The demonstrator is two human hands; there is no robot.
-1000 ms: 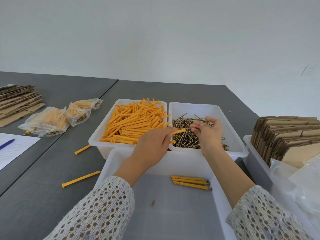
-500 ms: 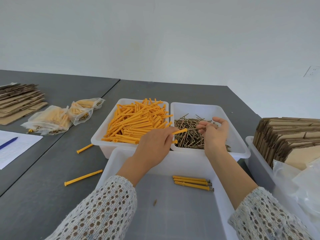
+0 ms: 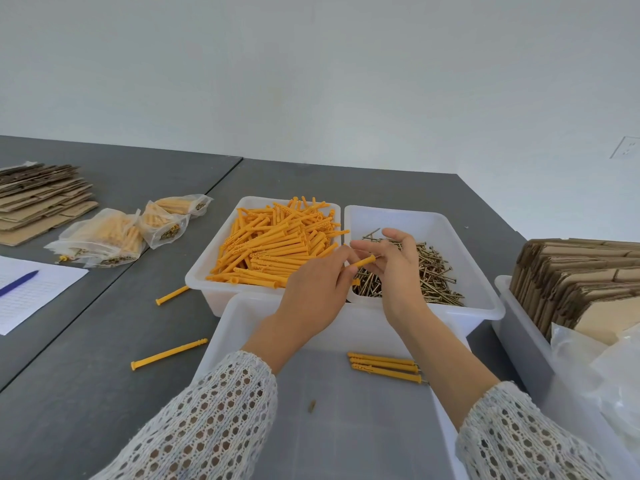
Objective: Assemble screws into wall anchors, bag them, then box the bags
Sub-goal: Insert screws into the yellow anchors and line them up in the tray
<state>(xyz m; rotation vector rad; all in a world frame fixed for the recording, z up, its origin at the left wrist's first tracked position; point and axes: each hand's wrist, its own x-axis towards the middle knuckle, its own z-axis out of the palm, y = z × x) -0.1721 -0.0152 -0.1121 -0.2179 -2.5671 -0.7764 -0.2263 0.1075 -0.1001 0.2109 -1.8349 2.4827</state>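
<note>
Left hand (image 3: 311, 289) grip pinching orange anchor (image 3: 363, 262), right hand (image 3: 394, 268) fingers curled at its tip, contents unclear

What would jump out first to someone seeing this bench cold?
The heap of orange wall anchors filling the left white bin, beside a bin of brass screws. In front, the left hand pinches one anchor against the right hand. Three finished anchors lie in the near tray.
</note>
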